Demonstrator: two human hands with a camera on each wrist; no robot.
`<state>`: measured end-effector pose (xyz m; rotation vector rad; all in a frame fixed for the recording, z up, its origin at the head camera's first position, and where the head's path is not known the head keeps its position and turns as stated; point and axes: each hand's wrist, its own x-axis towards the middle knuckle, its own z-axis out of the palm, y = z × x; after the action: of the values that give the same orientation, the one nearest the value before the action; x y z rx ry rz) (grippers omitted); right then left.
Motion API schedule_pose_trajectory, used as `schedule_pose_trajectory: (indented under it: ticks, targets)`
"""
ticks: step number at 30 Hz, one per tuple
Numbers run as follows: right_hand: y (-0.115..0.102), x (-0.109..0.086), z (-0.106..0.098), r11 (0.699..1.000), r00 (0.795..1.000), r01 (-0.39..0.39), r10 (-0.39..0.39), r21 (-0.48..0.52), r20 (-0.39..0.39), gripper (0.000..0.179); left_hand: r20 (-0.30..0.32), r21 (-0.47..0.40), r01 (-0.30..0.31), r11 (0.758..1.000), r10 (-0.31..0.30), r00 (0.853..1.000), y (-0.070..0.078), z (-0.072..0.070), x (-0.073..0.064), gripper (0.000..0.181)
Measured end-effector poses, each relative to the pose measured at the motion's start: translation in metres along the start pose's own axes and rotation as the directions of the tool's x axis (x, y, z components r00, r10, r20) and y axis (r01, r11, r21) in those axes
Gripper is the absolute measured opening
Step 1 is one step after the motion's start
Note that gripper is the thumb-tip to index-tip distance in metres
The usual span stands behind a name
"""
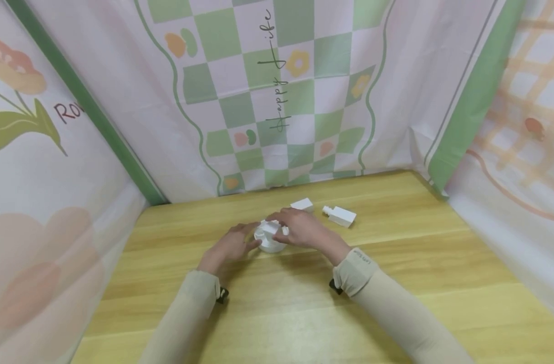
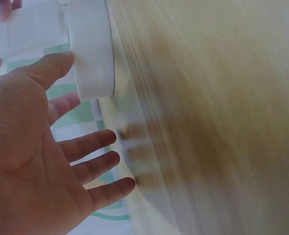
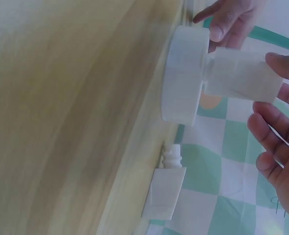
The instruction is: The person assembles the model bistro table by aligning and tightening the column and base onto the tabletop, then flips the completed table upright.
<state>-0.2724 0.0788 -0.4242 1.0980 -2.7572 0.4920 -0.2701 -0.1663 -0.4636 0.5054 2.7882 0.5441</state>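
Observation:
A round white base (image 1: 271, 245) sits on the wooden table between my hands. Over it stands a white box-shaped piece (image 3: 242, 73), like a small square bottle, its narrow neck pointing down at the base's top. The thumb and fingers of my right hand (image 1: 301, 228) pinch the far end of this piece. At the other side of the base is my left hand (image 1: 232, 247), its thumb tip at the rim in the left wrist view and the other fingers spread out fairly straight. The right wrist view also shows the left fingertips right at the rim.
To the right of my right hand, a second white box-shaped piece (image 1: 341, 216) with a ridged neck lies on the table (image 1: 277, 313). Another white block (image 1: 302, 205) lies behind that hand, partly hidden. Patterned cloth (image 1: 240, 101) hangs along the back and both sides.

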Motion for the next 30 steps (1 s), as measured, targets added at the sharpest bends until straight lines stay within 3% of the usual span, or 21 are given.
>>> schedule_pose_trajectory:
  ticks: [6,14,18,26,30]
  targets:
    - [-0.002,0.0,0.002,0.999,0.999,0.046,-0.046,-0.03,-0.01,0.042,0.004,-0.007,0.0,1.0,0.0,1.0,-0.002,0.003,0.002,0.067]
    - [-0.004,0.006,0.005,0.99,0.995,-0.088,0.092,0.109,-0.032,0.037,0.008,-0.015,0.015,1.0,-0.015,1.0,-0.003,0.004,0.003,0.067]
    - [-0.006,0.007,0.007,0.986,0.996,-0.09,0.092,0.141,-0.008,0.044,0.015,-0.019,0.024,1.0,-0.023,1.0,-0.003,0.005,0.004,0.068]
    - [-0.004,0.006,0.011,0.999,0.998,-0.004,0.002,-0.044,-0.057,0.053,0.017,-0.017,0.026,1.0,-0.026,1.0,-0.004,0.005,0.005,0.068]
    - [-0.002,0.008,0.011,0.999,0.998,-0.019,0.017,-0.033,-0.055,0.052,0.012,-0.022,0.027,0.999,-0.026,1.0,-0.004,0.004,0.005,0.068]
